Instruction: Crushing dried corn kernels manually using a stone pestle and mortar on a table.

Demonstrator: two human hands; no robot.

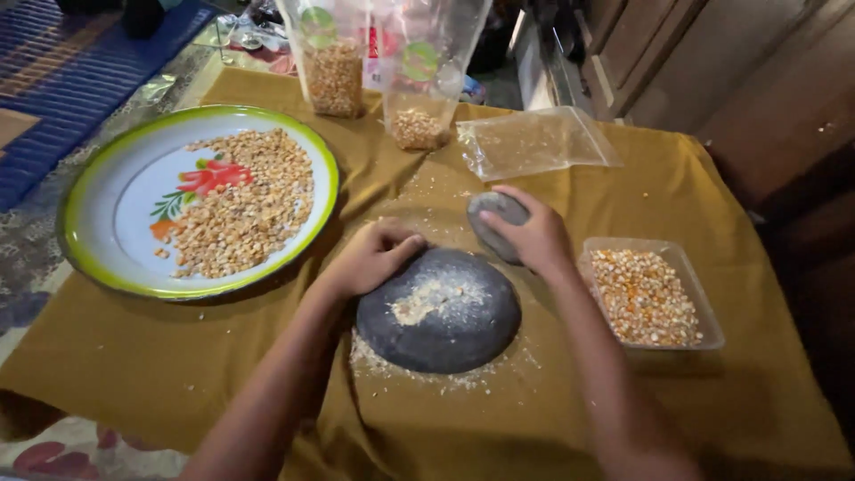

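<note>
The right hand (534,236) grips a small grey stone (495,214) just above the round dark grinding stone (441,312), whose far-left edge the curled left hand (372,256) touches, with crushed corn (427,298) on top, on the mustard cloth (223,356), plastic tub (704,312) of kernels right, enamel plate (98,214) left.

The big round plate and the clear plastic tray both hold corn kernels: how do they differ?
The round plate is wide and shallow, white with a green rim and a flower print; the plastic tray is small, rectangular and clear. The plate's kernels cover only its right half, while the tray is filled across. The plate lies left of the grinding stone, the tray right. Both rest on the mustard cloth.
</note>
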